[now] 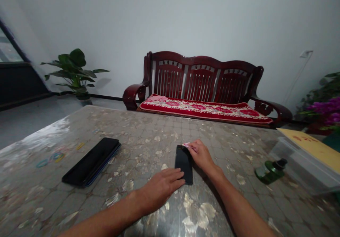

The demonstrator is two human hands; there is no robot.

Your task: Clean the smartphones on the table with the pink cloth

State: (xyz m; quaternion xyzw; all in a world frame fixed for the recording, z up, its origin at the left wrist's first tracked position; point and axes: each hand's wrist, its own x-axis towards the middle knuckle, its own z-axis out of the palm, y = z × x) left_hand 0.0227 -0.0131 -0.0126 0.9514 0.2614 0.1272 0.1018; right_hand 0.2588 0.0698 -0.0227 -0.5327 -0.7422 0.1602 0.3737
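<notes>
Black, likely stiff and slippery, the phone [185, 162] lies on the table [143, 152]; grip its long edges. Your open left hand [164, 183] touches it; your right hand [203, 155] pinches a pink scrap [186, 145] (paper?) beside its far end.

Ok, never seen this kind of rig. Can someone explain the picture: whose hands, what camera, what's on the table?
No robot here: a person works bare-handed. The single picture comes from a camera worn on their head, looking forward and down.

The left hand rests flat at the near part of a dark phone. The right hand pinches a small pink piece at the phone's far end; what it is, I can't tell.

Also on the patterned table: a stack of dark, flat devices and thin coloured loops to the left, a green bottle and a clear box to the right. Behind stands a wooden bench.
</notes>
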